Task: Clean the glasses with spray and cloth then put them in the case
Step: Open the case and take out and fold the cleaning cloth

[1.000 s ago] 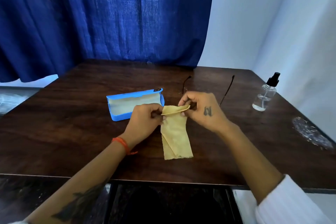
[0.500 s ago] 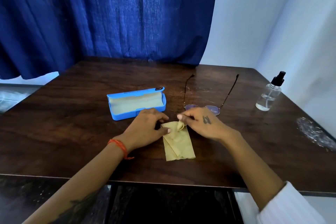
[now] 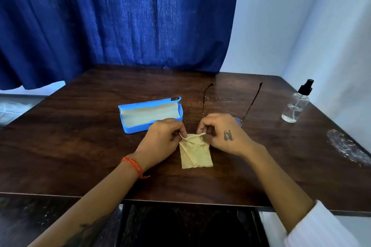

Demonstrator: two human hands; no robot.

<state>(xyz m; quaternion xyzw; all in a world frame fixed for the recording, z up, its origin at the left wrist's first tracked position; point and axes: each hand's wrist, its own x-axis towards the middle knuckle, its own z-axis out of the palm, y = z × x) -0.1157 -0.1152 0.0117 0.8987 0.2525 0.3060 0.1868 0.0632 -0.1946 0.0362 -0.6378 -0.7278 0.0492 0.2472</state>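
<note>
Both hands pinching cloth [image 3: 195,151] top edge: left hand [image 3: 160,140], right hand [image 3: 220,134]. Cloth resting on table [image 3: 80,146], w/ open case [image 3: 149,114] just beyond. Glasses [image 3: 241,110] behind right hand, partly hidden. Risk: knuckles nudging lenses, smearing/scratching.

case [image 3: 150,114] left of cloth [image 3: 195,151], glasses [image 3: 232,106] seemingly behind, bottle [image 3: 296,104] right
</note>
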